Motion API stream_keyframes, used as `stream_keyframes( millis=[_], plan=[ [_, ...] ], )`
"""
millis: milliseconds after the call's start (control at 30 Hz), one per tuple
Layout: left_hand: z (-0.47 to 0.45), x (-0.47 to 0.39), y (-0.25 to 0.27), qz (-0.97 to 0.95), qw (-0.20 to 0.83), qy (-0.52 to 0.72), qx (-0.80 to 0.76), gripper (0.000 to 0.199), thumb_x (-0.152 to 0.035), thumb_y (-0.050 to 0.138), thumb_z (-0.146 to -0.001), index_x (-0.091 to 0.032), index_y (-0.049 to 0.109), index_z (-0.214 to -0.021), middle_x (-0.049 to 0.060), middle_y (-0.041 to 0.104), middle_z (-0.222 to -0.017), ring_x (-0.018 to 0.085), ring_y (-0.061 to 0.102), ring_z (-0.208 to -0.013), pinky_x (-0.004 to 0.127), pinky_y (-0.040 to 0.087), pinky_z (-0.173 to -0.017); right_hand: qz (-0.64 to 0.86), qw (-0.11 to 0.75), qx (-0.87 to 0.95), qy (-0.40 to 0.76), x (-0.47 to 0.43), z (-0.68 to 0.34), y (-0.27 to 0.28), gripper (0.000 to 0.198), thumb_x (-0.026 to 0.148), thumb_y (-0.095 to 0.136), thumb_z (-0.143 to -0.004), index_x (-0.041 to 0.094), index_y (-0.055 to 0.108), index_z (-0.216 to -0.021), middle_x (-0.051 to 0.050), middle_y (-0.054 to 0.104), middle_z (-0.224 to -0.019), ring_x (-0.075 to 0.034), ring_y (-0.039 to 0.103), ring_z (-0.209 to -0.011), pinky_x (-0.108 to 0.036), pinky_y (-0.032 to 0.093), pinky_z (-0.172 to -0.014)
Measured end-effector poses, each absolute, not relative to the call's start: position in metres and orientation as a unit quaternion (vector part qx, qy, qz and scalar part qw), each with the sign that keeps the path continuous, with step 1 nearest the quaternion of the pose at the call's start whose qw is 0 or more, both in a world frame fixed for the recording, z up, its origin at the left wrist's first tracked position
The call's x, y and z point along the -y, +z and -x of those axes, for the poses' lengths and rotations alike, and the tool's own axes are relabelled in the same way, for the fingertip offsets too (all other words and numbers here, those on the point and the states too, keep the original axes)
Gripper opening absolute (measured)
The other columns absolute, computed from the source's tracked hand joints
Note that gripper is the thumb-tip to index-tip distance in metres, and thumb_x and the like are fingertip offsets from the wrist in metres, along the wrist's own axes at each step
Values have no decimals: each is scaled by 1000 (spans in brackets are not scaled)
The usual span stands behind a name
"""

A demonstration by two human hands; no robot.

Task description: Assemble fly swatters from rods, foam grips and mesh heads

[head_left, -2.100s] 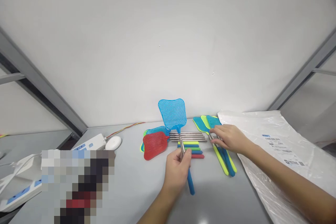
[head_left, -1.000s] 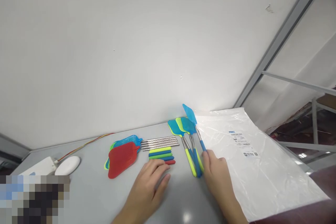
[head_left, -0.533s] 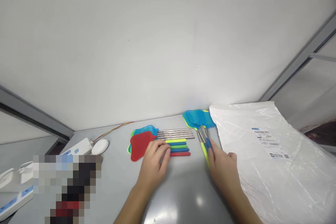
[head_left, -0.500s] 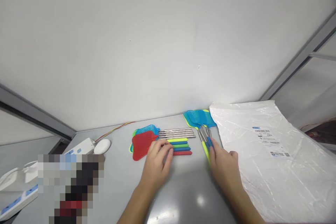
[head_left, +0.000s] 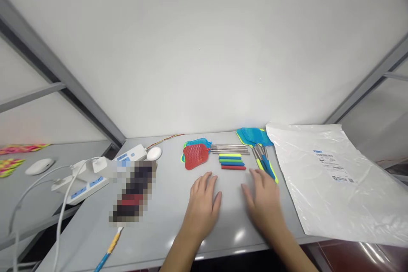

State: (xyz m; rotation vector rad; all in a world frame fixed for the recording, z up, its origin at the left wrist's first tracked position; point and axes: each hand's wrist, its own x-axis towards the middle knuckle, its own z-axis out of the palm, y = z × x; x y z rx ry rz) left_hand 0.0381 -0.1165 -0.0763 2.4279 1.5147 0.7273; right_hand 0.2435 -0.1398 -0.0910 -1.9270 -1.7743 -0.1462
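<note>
My left hand [head_left: 203, 208] is over the grey tabletop with its fingers apart and nothing in it, just below a red fly swatter head [head_left: 195, 156]. Blue and yellow-green swatter heads peek out from under the red one. To their right lie several metal rods [head_left: 230, 149] side by side, and below these a row of coloured handles [head_left: 231, 161] in yellow, blue, green and red. My right hand [head_left: 263, 197], slightly blurred, is open and empty too. Close above it rest several fly swatters with blue heads [head_left: 255, 137] and blue and yellow handles [head_left: 269, 169].
A large white plastic mailer bag [head_left: 331, 195] with a label covers the table's right side. On the left are power strips [head_left: 131, 156] with plugs and cables, a round white device [head_left: 154, 153] and a blurred-out object [head_left: 135, 193] with a cord.
Both hands have drawn back towards the table's front edge. My right hand has let go of the blue swatter handles, and my left has come away from the coloured handles. The view has widened.
</note>
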Motion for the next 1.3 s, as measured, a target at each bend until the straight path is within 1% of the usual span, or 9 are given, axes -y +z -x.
stream_keyframes(
  millis=[67,133,233,300,433,633,833,1100,1300],
  plan=[
    [-29,129,-85,-819,67,202,-533,48,-36,39,-95,-20,39,-141,11,36,-148,28,31,-136,51,26,-110,678,230,698,-21,154,-230,-103,68,54,34,-93,9,31,-144,-20,32,-149,-31,27,-137,-45,30,-105],
    [-22,136,-89,-812,49,160,-559,55,-42,36,-95,-20,33,-145,12,30,-153,29,23,-141,54,20,-112,660,177,730,9,164,-225,-111,78,60,32,-92,7,22,-149,-18,22,-154,-31,15,-143,-48,23,-111],
    [-19,140,-89,-802,42,122,-584,60,-49,31,-95,-18,31,-147,13,22,-156,30,15,-144,56,15,-113,657,107,745,37,171,-225,-111,78,62,26,-92,9,21,-150,-15,16,-156,-30,6,-145,-51,14,-113],
    [-20,139,-88,-801,43,112,-586,61,-52,28,-95,-19,32,-147,12,20,-156,31,13,-144,56,14,-113,660,85,745,41,171,-226,-106,74,61,24,-93,14,22,-150,-14,11,-157,-30,3,-145,-52,11,-114],
    [-20,138,-89,-805,46,110,-581,62,-54,27,-94,-21,31,-147,11,18,-156,30,12,-145,57,13,-113,652,69,753,47,169,-224,-99,69,61,24,-93,22,23,-150,-14,9,-157,-32,1,-144,-55,11,-112],
    [-18,137,-96,-807,40,121,-576,64,-57,29,-93,-24,30,-148,10,17,-157,30,11,-145,57,12,-113,637,88,764,53,170,-231,-98,69,64,26,-92,26,24,-150,-11,9,-158,-31,2,-144,-54,13,-113],
    [-16,136,-95,-808,35,125,-574,63,-57,31,-93,-25,32,-147,10,20,-156,31,15,-144,56,14,-113,633,96,765,69,170,-233,-93,69,64,27,-91,26,27,-149,-10,10,-158,-31,3,-144,-54,14,-113],
    [-19,139,-94,-805,37,121,-580,61,-55,31,-93,-24,34,-146,11,20,-156,31,13,-144,57,13,-112,630,98,767,68,170,-234,-95,69,63,27,-92,25,28,-149,-11,10,-158,-31,3,-144,-53,13,-113],
    [-21,115,-61,-807,55,98,-580,65,-53,41,-90,-26,29,-147,11,12,-158,34,4,-145,60,19,-108,630,100,768,61,171,-235,-98,68,63,29,-92,24,30,-148,-11,12,-157,-31,4,-144,-54,13,-113]
  ],
)
